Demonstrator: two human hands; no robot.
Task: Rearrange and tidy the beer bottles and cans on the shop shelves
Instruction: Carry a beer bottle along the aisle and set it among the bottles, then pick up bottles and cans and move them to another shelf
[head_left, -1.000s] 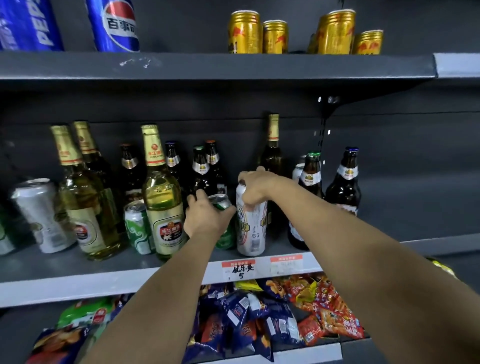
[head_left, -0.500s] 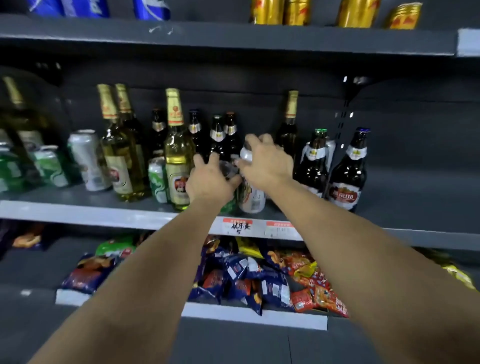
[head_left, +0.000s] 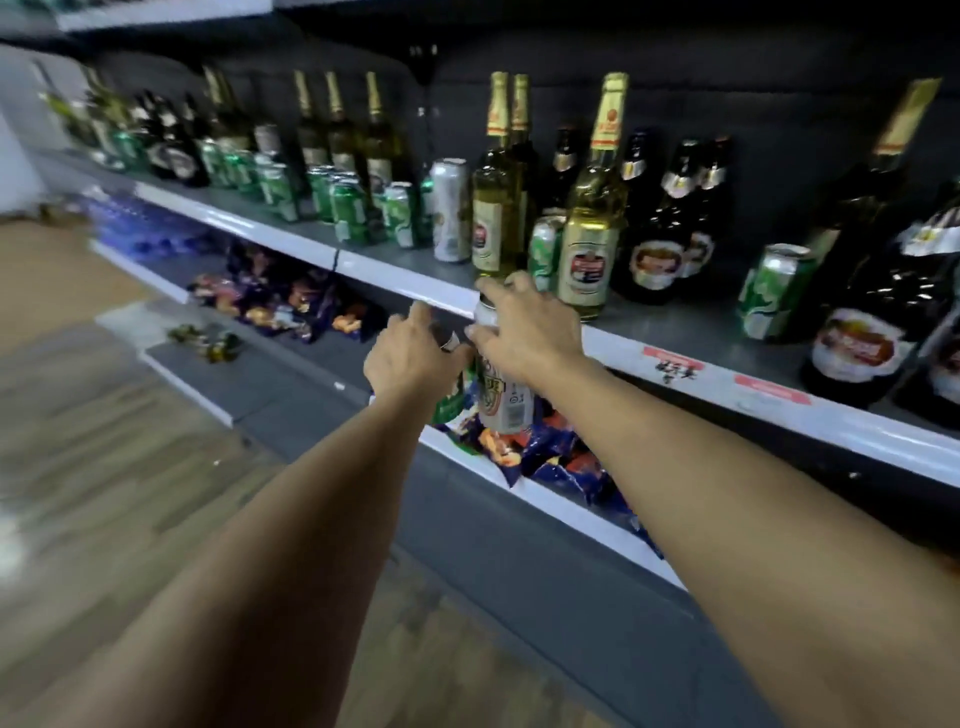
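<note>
The right hand (head_left: 524, 332) grips a white can (head_left: 506, 402) by its rim; the left hand (head_left: 410, 356) grips a green can (head_left: 451, 402). Full cans likely feel heavy, stiff, slick.

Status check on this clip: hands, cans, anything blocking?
Left hand grips green can. Right hand grips white can by its top. Both cans off the shelf, in front of its edge. Nothing blocking.
</note>
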